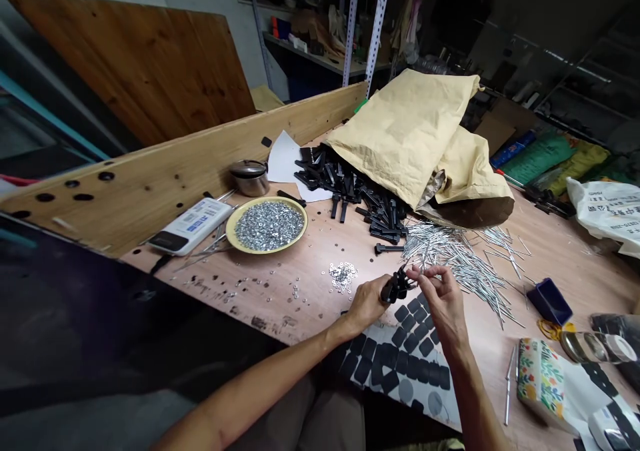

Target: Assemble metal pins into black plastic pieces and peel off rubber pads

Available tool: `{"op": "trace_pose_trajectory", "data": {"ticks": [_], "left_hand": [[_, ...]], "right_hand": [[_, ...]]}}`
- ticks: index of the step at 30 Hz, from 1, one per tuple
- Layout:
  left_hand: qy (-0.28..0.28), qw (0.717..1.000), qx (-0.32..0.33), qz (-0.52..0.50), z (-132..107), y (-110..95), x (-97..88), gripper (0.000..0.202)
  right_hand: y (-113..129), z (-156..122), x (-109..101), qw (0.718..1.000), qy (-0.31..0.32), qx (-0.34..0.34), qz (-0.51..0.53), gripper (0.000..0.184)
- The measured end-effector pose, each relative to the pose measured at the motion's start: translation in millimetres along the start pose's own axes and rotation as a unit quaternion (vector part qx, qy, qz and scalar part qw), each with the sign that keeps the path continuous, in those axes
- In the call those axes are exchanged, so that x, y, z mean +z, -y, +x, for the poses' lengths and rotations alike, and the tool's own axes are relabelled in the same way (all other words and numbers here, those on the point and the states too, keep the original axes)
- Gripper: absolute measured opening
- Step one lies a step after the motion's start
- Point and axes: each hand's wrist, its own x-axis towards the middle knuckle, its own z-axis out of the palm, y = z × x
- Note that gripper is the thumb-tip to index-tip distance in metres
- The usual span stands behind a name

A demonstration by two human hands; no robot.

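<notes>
My left hand [369, 304] is closed around a small bundle of black plastic parts [396, 287], held above the front of the table. Right beside it, my right hand [443, 298] has its thumb and forefinger pinched together at the bundle's right end. What lies between those fingertips is too small to make out. Below the hands, black rounded pads [411, 366] lie in rows on a pale printed sheet [435, 404]. A loose pile of thin metal rods [450, 258] spreads just behind my right hand. Small metal washers [343, 275] are heaped to the left.
A yellow bowl [231, 231] full of washers stands at left, near a white box-shaped device [193, 224] and a lidded metal pot [251, 179]. Black plastic parts [345, 181] spill from a large paper sack [400, 131]. At right are a dark blue box [550, 301] and a tissue pack [540, 378].
</notes>
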Motion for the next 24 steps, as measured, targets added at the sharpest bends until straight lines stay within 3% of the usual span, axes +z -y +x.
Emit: {"op": "trace_pose_trajectory", "data": {"ticks": [6,10,13,18,24], "left_hand": [[0.004,0.999,0.003,0.033,0.9,0.0,-4.7,0.022],[-0.006,1.000,0.013,0.028,2.2,5.6,-6.4,0.021],[-0.011,1.000,0.021,0.012,2.7,9.0,-7.9,0.020],[-0.007,1.000,0.009,0.009,3.3,7.5,-8.5,0.018],[-0.008,1.000,0.004,0.009,3.1,4.8,-9.2,0.019]], "right_hand": [[-7.9,1.2,6.8,1.000,0.010,0.006,0.013,0.045],[-11.0,2.2,3.9,0.998,-0.047,0.004,0.041,0.029],[-13.0,4.5,-0.6,0.992,-0.079,-0.009,0.102,0.031],[-13.5,6.6,-2.9,0.980,-0.041,0.018,0.194,0.043],[-16.5,-0.5,4.9,0.991,-0.074,-0.045,0.100,0.026]]}}
